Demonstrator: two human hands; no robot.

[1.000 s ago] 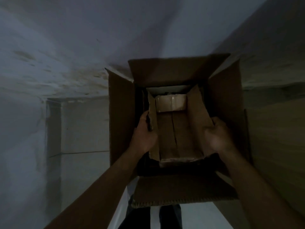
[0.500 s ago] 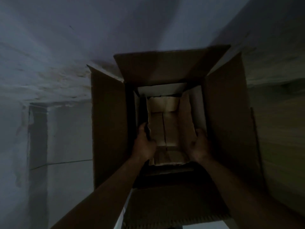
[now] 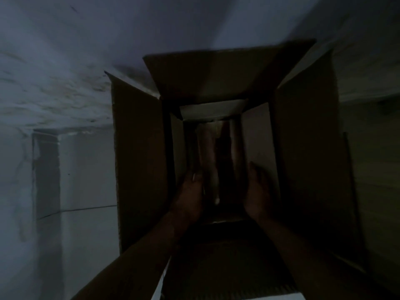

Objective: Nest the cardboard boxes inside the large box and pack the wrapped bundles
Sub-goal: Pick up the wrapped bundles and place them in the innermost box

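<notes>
Deep in the large box (image 3: 140, 161), the small box (image 3: 211, 161) sits between both hands: left hand (image 3: 190, 195) and right hand (image 3: 258, 191) flank it; each grip's state is unclear in the dark.

Two bare forearms come in from the bottom edge, with no sleeve on either one. The left hand (image 3: 190, 191) and the right hand (image 3: 259, 191) wear no glove. The light is too dim to show a ring or a watch.

Pale floor (image 3: 86, 230), large open cardboard box (image 3: 138, 161) standing on it, flaps raised
</notes>
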